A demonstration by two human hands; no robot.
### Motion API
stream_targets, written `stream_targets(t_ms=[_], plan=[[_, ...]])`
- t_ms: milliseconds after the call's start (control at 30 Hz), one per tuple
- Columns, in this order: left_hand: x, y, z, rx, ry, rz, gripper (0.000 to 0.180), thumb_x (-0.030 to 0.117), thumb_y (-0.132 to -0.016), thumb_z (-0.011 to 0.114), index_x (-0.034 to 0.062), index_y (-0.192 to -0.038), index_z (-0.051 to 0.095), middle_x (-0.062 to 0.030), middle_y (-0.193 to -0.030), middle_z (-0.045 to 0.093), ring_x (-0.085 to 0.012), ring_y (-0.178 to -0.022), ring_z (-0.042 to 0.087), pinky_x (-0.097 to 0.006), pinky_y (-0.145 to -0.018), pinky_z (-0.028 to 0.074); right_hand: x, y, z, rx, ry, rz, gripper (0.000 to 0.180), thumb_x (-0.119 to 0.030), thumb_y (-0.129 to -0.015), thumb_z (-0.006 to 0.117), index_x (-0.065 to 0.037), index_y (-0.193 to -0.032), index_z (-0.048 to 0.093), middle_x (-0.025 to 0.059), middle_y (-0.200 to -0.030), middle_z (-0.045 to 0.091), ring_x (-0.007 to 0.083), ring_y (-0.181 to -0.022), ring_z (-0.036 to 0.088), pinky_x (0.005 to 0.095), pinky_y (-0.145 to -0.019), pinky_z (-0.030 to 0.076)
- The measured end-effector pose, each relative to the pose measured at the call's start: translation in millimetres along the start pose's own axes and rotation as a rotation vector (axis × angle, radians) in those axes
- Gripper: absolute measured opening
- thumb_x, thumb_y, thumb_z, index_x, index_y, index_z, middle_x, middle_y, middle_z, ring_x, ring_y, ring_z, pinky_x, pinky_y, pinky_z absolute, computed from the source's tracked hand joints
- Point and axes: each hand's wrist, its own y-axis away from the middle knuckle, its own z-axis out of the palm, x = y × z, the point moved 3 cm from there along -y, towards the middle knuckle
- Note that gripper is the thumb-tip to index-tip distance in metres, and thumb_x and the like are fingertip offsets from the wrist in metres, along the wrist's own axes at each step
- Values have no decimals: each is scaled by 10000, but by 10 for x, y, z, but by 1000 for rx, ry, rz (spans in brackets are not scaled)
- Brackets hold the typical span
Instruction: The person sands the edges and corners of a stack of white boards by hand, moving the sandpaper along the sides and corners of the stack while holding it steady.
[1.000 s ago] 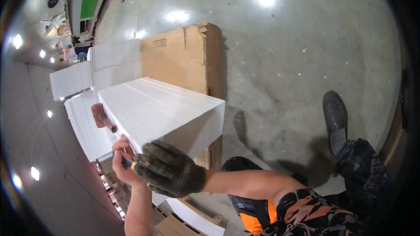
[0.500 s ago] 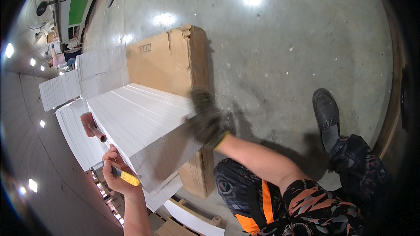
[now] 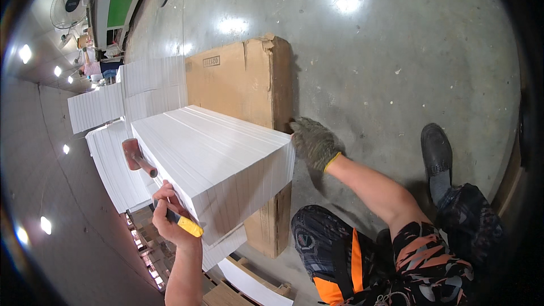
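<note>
A big stack of white sheets or boards (image 3: 212, 144) is in front of me. My bare left hand (image 3: 173, 218) is closed round a tool with a yellow and dark handle (image 3: 188, 226), which looks like a utility knife, beside the stack's left edge. Just beyond that hand, a mallet with a reddish-brown head (image 3: 131, 154) rests by the same edge. My right hand (image 3: 314, 143), in a dark knitted glove with a yellow cuff, is at the right corner of the stack. Its fingers look stretched out, holding nothing, their tips by the stack's side.
A worn cardboard box (image 3: 232, 79) stands behind and under the stack. More white stacks (image 3: 153, 82) are at the far left. Wooden pallet pieces (image 3: 226, 294) lie near my left arm. Far off are a standing fan (image 3: 72, 3) and a person (image 3: 102, 68).
My right hand has moved off the stack's near face to its right corner. The view has shifted, so the scene sits further right. The left hand keeps hold of the yellow-handled tool.
</note>
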Motion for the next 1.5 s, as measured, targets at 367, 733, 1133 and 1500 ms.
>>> stream_targets(t_ms=[367,733,1133,1500], plan=[[12,68,-39,-30,-1,7,266,219,-940,412,-3,-1002,545,-114,-1134,545,-235,-1322,404,-395,-1147,249,-782,167,342,341,-293,-213,619,-428,-914,545,7,-1348,480,228,-1358,510,433,-1268,471,520,-1099,345],[-7,56,-5,-63,-213,227,321,190,-954,345,-74,-990,526,-137,-1145,513,-244,-1259,455,-441,-1140,302,-598,1006,-110,-114,7,165,647,-352,-900,570,33,-1397,417,266,-1332,516,421,-1207,512,488,-1035,401],[-88,1281,1436,-271,-905,750,187,70,-890,414,-44,-997,515,-169,-1077,497,-380,-1123,478,-600,-1115,257,-1297,1012,-632,-91,-237,-224,547,-281,-850,659,-23,-1311,519,188,-1113,626,313,-892,643,462,-715,500],[-1538,869,1477,-927,-2103,936,735,369,-901,551,-17,-1484,325,-172,-1587,237,-359,-1475,190,-498,-1213,93,1284,711,-1894,102,799,317,205,-258,-953,489,-95,-935,611,136,-760,664,358,-699,653,486,-633,504]])
